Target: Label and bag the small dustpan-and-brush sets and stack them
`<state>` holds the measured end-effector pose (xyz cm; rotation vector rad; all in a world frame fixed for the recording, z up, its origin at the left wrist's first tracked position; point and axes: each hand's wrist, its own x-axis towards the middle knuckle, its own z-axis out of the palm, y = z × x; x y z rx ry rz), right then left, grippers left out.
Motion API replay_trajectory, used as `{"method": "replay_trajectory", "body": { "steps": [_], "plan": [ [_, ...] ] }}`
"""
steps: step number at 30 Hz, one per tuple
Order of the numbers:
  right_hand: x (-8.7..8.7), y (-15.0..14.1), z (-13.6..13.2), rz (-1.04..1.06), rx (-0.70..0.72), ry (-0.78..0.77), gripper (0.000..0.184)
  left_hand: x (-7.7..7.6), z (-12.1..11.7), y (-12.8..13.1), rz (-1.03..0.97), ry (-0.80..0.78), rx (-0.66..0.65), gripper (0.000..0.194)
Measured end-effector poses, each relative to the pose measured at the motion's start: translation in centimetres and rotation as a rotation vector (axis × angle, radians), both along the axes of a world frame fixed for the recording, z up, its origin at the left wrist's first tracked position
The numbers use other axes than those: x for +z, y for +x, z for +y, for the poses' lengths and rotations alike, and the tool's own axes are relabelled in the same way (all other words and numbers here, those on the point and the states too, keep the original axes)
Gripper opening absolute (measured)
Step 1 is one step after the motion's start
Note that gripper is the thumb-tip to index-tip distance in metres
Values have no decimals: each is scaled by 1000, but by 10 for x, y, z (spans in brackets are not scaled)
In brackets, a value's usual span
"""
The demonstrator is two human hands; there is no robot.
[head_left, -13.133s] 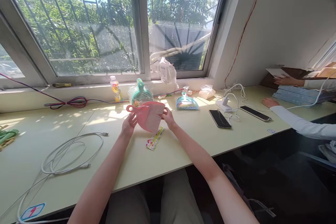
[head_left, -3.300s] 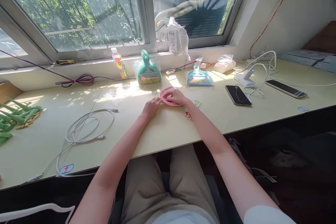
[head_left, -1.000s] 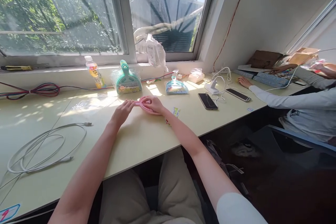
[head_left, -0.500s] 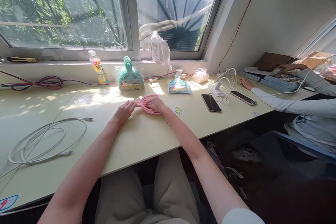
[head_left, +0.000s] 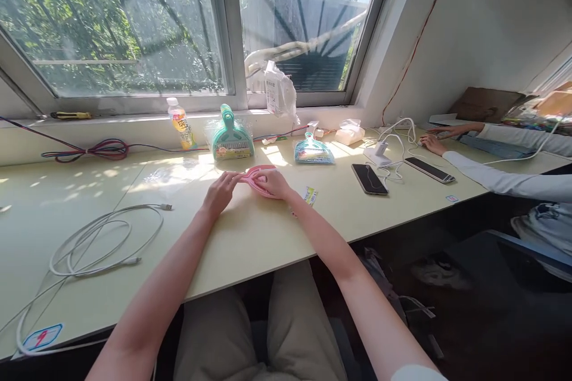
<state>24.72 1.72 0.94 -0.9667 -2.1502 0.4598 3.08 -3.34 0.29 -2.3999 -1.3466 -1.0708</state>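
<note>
A pink dustpan (head_left: 256,185) lies low over the tabletop, its handle toward the left. My left hand (head_left: 220,191) is closed round the handle end. On the pan's body rests my right hand (head_left: 274,183), its bent fingers gripping the inner part and hiding much of it. Whether a brush sits inside cannot be seen. Right of this hand, partly behind my forearm, is a printed card (head_left: 310,195) in green and white. Behind my hands stand a green dustpan and brush set (head_left: 232,147) in clear wrap and a smaller teal set (head_left: 313,153).
A coiled white cable (head_left: 92,235) lies left, and a drink bottle (head_left: 182,125) stands by the window. To the right are a phone (head_left: 369,179), a second phone (head_left: 429,169) and a charger (head_left: 378,155) with cords. Another person's hands (head_left: 433,141) rest farther right.
The whole view has shifted, so things appear a little farther right and lower. My hands stay on the pink dustpan. The other person's arm has come down beside their other hand.
</note>
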Motion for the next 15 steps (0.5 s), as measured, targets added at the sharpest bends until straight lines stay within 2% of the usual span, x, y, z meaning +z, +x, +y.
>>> {"method": "replay_trajectory", "body": {
  "steps": [2,4,5,7,9,10,12,15],
  "plan": [
    [7,-2,-8,171,7,-6,19,5,-5,12,-257,55,38,42],
    [14,-7,-18,333,-18,-23,26,9,-12,29,-540,-15,23,58],
    [17,-10,-22,408,-37,-40,30,11,-16,38,-647,-129,-41,62],
    [20,-17,-30,541,-73,-88,34,11,-24,57,-762,-411,-253,64],
    [19,-24,-33,650,-85,-146,32,9,-28,70,-840,-550,-420,67],
    [17,-27,-33,684,-73,-182,28,7,-28,73,-894,-581,-452,70],
    [16,-30,-30,693,-14,-274,23,3,-23,71,-1034,-632,-417,71],
    [23,-19,-20,545,79,-368,24,0,-12,51,-1221,-662,-274,62]
  ]
}}
